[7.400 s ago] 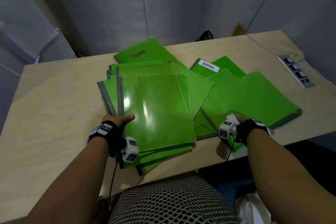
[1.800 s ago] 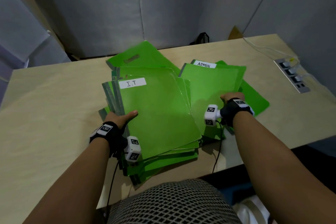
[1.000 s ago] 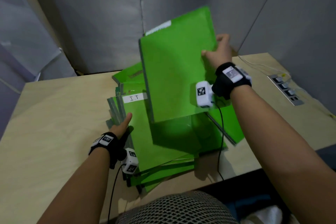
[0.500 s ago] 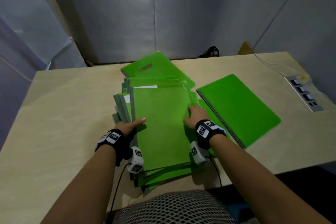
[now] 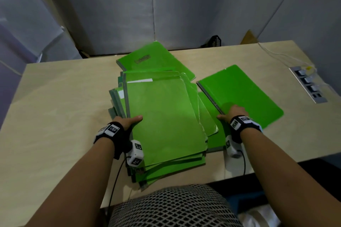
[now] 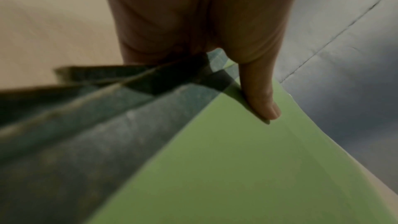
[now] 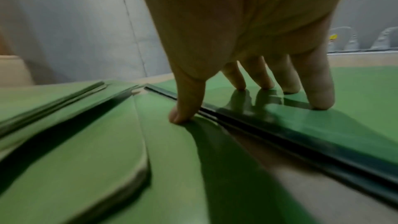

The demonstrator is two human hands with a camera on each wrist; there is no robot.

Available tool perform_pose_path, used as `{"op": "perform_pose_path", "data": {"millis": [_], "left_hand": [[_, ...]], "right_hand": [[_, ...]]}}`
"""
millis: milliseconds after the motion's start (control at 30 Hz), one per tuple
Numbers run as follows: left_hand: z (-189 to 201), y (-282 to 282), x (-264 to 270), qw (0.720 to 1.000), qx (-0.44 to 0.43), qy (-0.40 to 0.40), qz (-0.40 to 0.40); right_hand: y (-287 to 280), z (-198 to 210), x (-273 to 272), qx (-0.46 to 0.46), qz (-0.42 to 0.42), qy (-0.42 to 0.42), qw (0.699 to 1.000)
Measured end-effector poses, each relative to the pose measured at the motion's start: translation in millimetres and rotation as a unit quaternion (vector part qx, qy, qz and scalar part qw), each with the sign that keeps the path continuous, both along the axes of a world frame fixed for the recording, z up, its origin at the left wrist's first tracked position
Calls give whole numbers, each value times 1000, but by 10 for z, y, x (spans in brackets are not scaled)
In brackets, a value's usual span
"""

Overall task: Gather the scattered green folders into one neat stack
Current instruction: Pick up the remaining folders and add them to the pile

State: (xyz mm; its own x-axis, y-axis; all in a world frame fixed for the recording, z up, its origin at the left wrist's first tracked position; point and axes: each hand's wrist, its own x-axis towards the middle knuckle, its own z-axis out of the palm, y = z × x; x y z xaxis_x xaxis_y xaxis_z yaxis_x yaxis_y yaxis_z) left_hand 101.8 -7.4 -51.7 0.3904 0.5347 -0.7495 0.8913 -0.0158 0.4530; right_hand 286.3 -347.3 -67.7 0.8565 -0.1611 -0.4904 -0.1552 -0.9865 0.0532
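Note:
A rough stack of green folders (image 5: 162, 116) lies mid-table, its edges fanned out. My left hand (image 5: 127, 121) rests against the stack's left spine side, thumb (image 6: 260, 94) flat on the top folder (image 6: 237, 168); its other fingers are hidden. A loose green folder (image 5: 239, 94) lies to the right, angled. My right hand (image 5: 233, 112) presses its fingertips (image 7: 264, 83) on that folder (image 7: 355, 100), thumb down beside its dark spine. Another folder (image 5: 156, 59) pokes out behind the stack, and one (image 5: 208, 105) lies low between stack and loose folder.
The wooden table (image 5: 59, 107) ends just in front of my lap. A socket strip (image 5: 307, 84) with a thin cable (image 5: 273, 54) is set in at the right edge. A black object (image 5: 215, 41) sits behind the table by the grey wall panels.
My right hand has left the top of the stack and moved right onto the loose folder. The left hand has stayed at the stack's left edge.

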Motion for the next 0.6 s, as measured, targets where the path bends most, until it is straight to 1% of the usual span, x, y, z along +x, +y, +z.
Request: {"op": "perform_pose_path", "data": {"millis": [133,233,333,467,600], "left_hand": [[-25,1,-26,1000,-1,-16,9],[-41,-14,-70,997,-20,-54,53],[-19,-64,-118,991,-35,-95,90],[-47,-119,-151,970,-32,-184,156],[-36,-70,-259,951,-42,-236,195]], "right_hand": [[37,-26,-33,-8,55,15,998],[86,4,-84,-15,109,7,994],[125,97,-110,-20,136,-3,991],[267,376,-56,-10,150,-77,986],[580,669,46,-3,188,-148,971]]}}
